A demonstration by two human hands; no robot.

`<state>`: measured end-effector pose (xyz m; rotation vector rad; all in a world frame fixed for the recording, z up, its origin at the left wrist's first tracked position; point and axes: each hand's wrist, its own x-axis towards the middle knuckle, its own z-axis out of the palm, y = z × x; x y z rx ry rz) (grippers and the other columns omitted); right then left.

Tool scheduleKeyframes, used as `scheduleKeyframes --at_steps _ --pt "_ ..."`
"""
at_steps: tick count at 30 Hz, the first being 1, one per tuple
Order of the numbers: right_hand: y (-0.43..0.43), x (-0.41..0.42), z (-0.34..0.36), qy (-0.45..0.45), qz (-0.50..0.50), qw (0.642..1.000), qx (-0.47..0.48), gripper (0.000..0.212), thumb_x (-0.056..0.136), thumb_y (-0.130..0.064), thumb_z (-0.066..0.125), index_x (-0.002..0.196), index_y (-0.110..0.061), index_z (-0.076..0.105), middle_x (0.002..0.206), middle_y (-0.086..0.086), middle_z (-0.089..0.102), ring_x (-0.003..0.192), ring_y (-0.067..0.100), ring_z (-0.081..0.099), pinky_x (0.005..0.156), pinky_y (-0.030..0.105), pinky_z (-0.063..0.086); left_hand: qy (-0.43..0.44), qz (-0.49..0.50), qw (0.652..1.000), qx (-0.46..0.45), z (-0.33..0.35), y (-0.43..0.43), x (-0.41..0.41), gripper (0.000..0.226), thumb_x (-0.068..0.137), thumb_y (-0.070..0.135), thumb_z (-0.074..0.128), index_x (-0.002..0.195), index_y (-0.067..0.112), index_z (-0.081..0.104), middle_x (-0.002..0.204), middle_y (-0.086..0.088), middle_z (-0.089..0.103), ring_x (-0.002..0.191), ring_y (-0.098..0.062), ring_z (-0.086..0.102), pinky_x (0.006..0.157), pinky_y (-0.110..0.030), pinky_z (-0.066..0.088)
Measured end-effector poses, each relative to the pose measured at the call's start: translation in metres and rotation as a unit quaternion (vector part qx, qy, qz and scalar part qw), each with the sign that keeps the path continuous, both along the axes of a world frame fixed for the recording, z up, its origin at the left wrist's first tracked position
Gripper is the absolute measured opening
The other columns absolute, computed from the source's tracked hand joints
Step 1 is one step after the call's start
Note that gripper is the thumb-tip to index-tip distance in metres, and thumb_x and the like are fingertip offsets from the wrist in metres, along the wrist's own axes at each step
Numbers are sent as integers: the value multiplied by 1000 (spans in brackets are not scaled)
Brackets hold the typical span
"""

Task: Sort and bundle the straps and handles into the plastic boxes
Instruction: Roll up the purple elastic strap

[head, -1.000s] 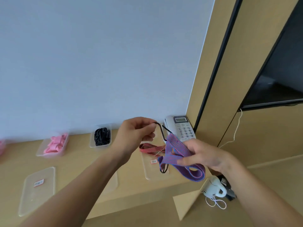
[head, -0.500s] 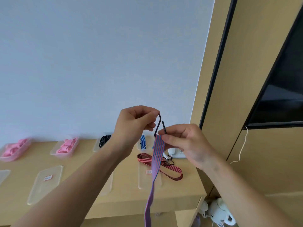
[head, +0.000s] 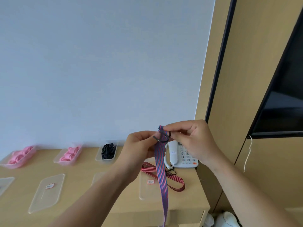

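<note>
At frame center, the left hand (head: 139, 146) and right hand (head: 190, 138) both pinch the limp, light blue-red strap (head: 161, 171) by its stiff black hook (head: 162, 136), probably the surest hold.

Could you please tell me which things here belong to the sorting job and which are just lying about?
Job: blue striped strap, held by left hand and right hand; red strap; pink-filled boxes; black-filled box; lids.
Lying about: telephone; white cord; dark screen.

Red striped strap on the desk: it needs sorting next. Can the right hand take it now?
Probably not yet: the right hand pinches the blue-and-red strap by its black hook. Otherwise the way down looks free.
</note>
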<state>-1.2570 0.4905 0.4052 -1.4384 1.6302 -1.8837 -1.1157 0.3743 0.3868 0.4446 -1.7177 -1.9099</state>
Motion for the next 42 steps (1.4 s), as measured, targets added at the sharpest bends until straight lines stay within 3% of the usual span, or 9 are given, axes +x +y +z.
scheduleKeyframes --at_steps 5,12,14,16,19,24,29,35,42 --pt "3 -9 10 168 -76 983 -28 32 80 16 70 89 -12 82 88 0 79 83 13 76 75 22 59 58 -75 995 36 -2 2 -2 45 97 44 60 109 5 80 111 -22 75 89 -26 68 88 -40 61" --pt "-1 -15 6 355 -180 916 -47 32 80 17 70 94 -8 83 90 3 78 78 9 71 76 15 55 48 -91 995 -19 -7 -4 -5 38 89 23 69 126 16 74 107 -9 78 99 -22 73 83 -22 55" --pt "-3 -13 4 288 -150 946 -20 36 84 14 67 103 -13 81 94 -1 78 82 11 73 78 22 59 59 -83 995 -22 -7 -6 -7 34 89 18 69 121 21 77 107 -7 80 97 -20 75 82 -20 55" --pt "-4 -12 7 87 -95 992 3 35 88 2 71 114 -21 77 95 1 79 85 18 75 72 32 62 75 -76 994 -10 -8 -8 -9 33 88 13 69 115 28 81 108 -6 80 93 -19 75 84 -24 57" --pt "-9 -16 13 -105 -83 989 68 36 80 -22 86 114 -24 73 83 4 77 77 20 74 61 34 60 76 -47 996 -13 -9 -12 -11 37 95 -3 67 114 25 80 98 -6 81 84 -18 76 79 -24 59" --pt "-18 -16 21 -64 1 990 129 9 88 -15 77 96 -17 81 92 11 78 85 21 72 65 29 58 60 -7 998 -1 -12 -17 -15 33 95 -10 64 118 12 74 88 -12 80 77 -23 78 73 -25 60" --pt "-24 -8 23 -10 -41 997 62 15 82 -3 80 88 -17 82 83 3 79 73 12 71 60 23 55 -2 59 998 30 -18 -20 -17 13 94 15 75 89 3 75 79 -21 77 63 -29 73 59 -33 61" --pt "-24 5 17 -51 11 997 62 13 86 -30 76 97 -35 82 101 -3 79 94 10 73 73 24 58 -17 79 996 26 -12 -23 -14 28 91 25 79 71 6 73 75 -23 75 58 -28 72 54 -31 58" --pt "-23 13 7 -134 77 986 58 30 85 -38 79 108 -18 80 113 8 76 110 28 71 92 43 58 -15 109 994 14 -7 -28 -11 28 91 23 80 71 5 71 64 -17 71 57 -31 71 58 -42 61"
